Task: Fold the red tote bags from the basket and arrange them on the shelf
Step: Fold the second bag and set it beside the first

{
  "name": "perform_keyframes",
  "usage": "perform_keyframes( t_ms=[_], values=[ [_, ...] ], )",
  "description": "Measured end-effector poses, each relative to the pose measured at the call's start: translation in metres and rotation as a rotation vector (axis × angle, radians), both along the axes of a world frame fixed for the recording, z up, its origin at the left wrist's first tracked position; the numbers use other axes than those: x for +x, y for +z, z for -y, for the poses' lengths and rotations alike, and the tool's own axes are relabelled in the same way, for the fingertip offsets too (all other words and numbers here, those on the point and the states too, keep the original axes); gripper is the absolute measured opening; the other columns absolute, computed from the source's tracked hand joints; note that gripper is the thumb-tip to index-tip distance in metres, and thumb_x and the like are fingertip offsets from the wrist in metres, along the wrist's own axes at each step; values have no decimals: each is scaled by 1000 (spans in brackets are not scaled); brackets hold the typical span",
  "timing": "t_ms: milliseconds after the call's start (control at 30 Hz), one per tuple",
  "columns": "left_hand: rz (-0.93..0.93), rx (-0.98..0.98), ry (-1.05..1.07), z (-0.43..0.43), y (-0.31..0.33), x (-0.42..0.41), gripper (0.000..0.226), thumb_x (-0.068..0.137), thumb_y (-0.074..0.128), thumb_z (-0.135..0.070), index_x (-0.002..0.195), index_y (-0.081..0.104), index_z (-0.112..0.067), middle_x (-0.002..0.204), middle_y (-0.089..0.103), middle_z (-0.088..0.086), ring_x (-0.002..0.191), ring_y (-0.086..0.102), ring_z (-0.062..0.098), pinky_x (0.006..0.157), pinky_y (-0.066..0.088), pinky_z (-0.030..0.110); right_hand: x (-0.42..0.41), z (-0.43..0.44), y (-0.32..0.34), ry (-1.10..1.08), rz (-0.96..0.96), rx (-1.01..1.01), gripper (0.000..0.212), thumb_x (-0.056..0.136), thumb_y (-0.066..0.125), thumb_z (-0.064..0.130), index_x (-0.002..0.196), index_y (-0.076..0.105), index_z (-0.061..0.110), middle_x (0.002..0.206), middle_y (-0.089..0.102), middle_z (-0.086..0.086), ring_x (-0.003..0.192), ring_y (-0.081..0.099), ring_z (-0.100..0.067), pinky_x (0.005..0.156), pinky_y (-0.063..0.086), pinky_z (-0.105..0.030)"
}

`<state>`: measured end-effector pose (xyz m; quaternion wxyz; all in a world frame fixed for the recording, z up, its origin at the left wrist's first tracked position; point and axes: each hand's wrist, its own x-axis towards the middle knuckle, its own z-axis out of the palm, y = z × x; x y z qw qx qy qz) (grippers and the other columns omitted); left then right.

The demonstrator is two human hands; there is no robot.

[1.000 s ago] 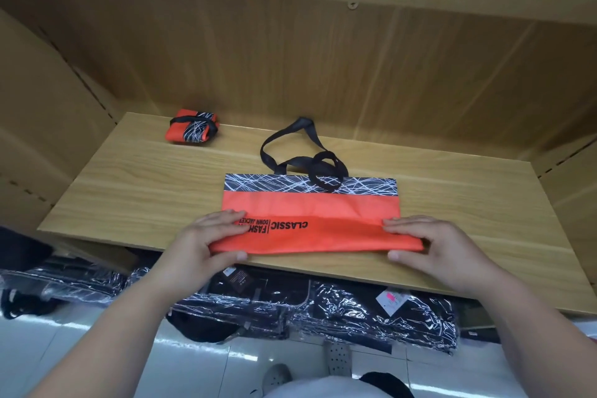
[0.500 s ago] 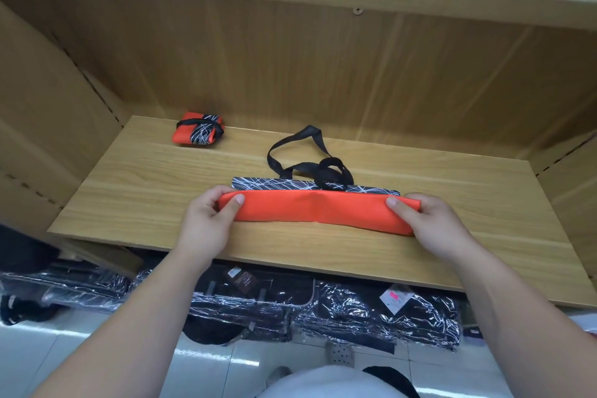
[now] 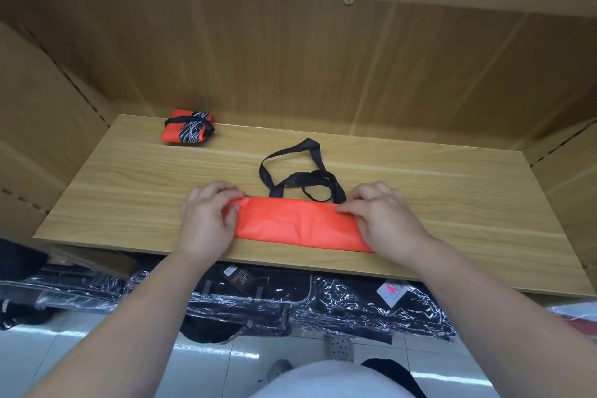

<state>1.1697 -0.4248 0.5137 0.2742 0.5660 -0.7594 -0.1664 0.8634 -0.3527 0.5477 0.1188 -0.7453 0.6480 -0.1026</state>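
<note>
Both arms reach forward; left hand point(image 3: 206, 220) and right hand point(image 3: 386, 223) grip the ends of the tote bag point(image 3: 300, 224).

2 red bags point(image 3: 300, 224) point(image 3: 187, 131), 2 hands point(image 3: 206, 223) point(image 3: 389, 223)

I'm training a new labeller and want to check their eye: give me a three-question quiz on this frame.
1. True or false: the left hand and right hand both grip the bag.
2. Where do its straps lie? A) under the bag B) on the shelf behind it C) in the right hand
3. What lies at the shelf's back left?
Key: 1 true; 2 B; 3 a tied bundle.
</note>
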Motion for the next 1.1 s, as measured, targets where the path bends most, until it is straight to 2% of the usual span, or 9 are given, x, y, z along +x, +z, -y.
perform_keyframes(
  t_ms=[167,300,433,567,667,767,833,967,1100],
  values=[
    [64,-1,-49,-2,-3,0,39,87,62,1,111,74,-27,122,68,-8,117,51,24,97,35,45,19,9,2,89,-42,175,48,99,45,47,146,37,47,154,30,10,131,33,-21,111,31,-45],
    [94,-21,-121,-8,-4,0,50,81,58,8,111,74,-29,123,68,-6,118,54,24,95,34,45,23,30,13,91,-83,186,61,99,42,50,153,12,50,164,11,15,137,34,-24,115,29,-44],
    [54,12,-96,-16,-2,-5,31,87,52,-39,107,75,-32,125,66,-10,121,54,18,98,31,40,14,54,22,7,18,158,73,96,53,46,155,11,42,165,12,14,143,35,-25,115,34,-42],
    [124,-20,-116,-16,-7,-5,52,70,59,-71,101,76,-34,124,65,-13,118,53,15,96,37,44,13,68,24,-13,55,254,73,84,65,58,147,31,49,138,48,7,124,50,-19,100,46,-39],
    [125,-40,-170,-13,-10,0,53,66,63,-71,100,76,-33,122,66,-13,116,56,16,96,38,44,24,75,22,10,228,254,37,79,77,47,112,67,37,108,60,5,102,56,-15,91,48,-35],
    [121,-56,-206,-12,-10,3,54,66,64,-71,100,77,-31,121,66,-14,115,57,16,96,37,41,32,84,31,-69,495,266,16,91,69,29,81,60,19,76,68,3,64,51,-13,65,42,-30],
    [120,-62,-207,-12,-9,3,55,66,64,-70,100,77,-30,120,67,-14,113,57,15,96,37,42,30,92,40,-213,748,284,15,98,59,23,85,55,19,67,69,2,56,51,-11,60,38,-30],
    [147,-66,-212,-13,-8,3,57,69,63,-70,102,77,-26,117,68,-12,110,58,15,96,38,42,13,110,55,-608,1227,235,20,96,52,2,103,57,21,77,69,-6,75,66,-18,69,50,-32],
    [156,-79,-221,-14,-5,1,56,69,64,-68,102,77,-25,112,67,-10,106,59,17,93,42,46,-4,118,52,-810,1363,213,20,95,57,4,108,62,18,85,65,-5,71,62,-14,64,53,-29]
  ],
)
